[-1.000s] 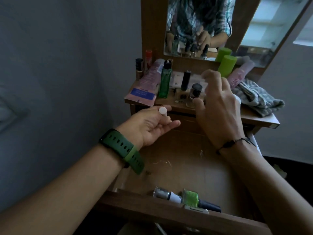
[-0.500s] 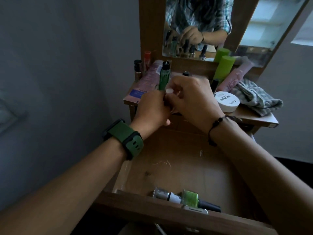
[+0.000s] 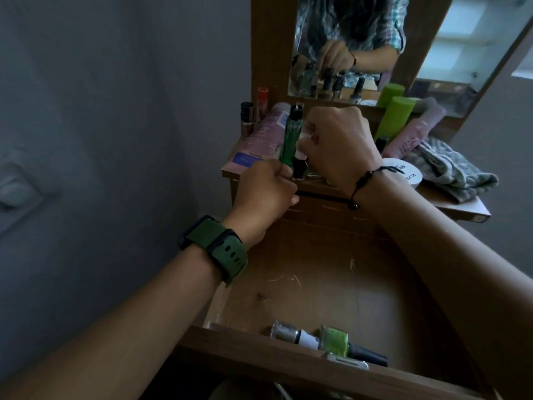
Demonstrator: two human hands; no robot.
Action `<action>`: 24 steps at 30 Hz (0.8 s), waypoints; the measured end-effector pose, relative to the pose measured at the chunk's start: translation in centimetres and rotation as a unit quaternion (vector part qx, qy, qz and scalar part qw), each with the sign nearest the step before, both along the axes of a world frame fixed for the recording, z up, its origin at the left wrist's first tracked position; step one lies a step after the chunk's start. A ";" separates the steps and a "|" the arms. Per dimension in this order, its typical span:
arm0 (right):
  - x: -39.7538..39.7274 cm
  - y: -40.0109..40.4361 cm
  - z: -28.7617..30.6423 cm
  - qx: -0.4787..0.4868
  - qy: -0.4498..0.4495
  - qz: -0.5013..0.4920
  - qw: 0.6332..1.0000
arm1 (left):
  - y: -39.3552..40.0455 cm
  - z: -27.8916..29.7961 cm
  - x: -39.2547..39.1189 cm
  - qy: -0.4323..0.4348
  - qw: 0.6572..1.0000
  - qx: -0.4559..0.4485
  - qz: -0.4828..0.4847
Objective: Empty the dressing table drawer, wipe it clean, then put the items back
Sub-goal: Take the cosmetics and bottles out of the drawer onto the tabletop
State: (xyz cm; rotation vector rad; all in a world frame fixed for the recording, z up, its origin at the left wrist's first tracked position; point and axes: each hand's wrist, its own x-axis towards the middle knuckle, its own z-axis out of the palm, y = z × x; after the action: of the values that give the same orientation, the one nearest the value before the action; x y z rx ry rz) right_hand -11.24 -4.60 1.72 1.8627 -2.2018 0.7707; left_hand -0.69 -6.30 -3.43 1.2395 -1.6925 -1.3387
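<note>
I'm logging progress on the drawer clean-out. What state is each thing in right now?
drawer: pulled open, mostly emptied
nail polish bottles: lying in the drawer by its front wall
green bottle: upright on the tabletop, capped
small dark bottle: upright on the tabletop
left hand: fingers curled beside the small dark bottle
right hand: pinching a small white item
grey cloth: crumpled on the tabletop

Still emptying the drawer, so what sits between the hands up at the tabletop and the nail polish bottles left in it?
Nothing visible. The silver nail polish bottle and green nail polish bottle lie against the drawer front wall; the bare drawer floor separates them from the left hand and right hand.
</note>
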 end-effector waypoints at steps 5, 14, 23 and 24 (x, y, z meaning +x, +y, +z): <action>-0.1 -0.1 -0.3 -0.011 0.055 -0.004 0.998 | -0.1 -0.5 -0.6 0.012 1.000 0.009 0.001; 0.3 1.0 -0.6 -0.044 0.120 0.013 0.992 | 0.9 -0.7 0.1 0.038 0.999 0.030 0.014; -0.1 10.0 -4.8 0.281 0.043 0.177 0.942 | 5.7 -1.7 4.8 -0.264 0.905 -0.101 -0.317; -0.3 11.0 -6.0 0.407 0.047 0.177 0.895 | 6.1 -1.9 4.5 -0.344 0.850 -0.089 -0.389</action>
State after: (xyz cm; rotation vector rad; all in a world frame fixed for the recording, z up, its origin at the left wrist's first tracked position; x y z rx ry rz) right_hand -11.50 6.41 -4.27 2.6332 -2.3369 -0.3033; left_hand 3.85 -0.23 -5.37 1.0013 -2.9902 -1.1390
